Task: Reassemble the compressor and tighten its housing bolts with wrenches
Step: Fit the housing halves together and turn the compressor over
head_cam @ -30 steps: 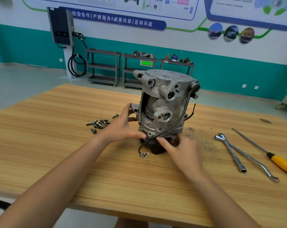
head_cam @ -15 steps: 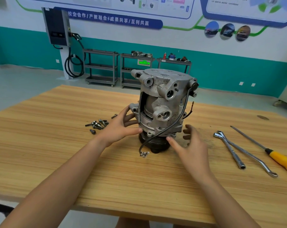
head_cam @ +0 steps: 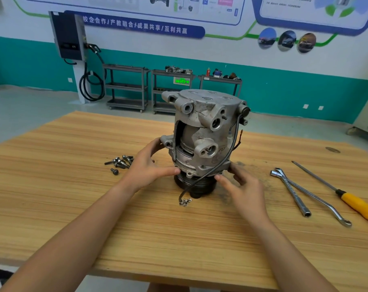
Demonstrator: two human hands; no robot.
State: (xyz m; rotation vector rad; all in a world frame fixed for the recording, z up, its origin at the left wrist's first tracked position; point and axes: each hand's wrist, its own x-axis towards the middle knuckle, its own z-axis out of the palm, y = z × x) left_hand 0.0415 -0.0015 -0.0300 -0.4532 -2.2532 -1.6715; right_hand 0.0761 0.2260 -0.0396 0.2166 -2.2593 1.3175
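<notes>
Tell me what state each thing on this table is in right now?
compressor, upright on its pulley end.
left hand, grips the compressor's lower flange.
right hand, holds the flange's right corner.
bolts, loose in a heap on the table.
wrenches, lying untouched.
screwdriver, lying untouched.
wire, hanging loose, plug on the table.

Wall [head_cam: 221, 53]: white on top, teal below.
Floor [head_cam: 31, 106]: grey.
Shelf carts [head_cam: 126, 87]: three, grey, by the wall.
Charger [head_cam: 68, 35]: black box.
</notes>
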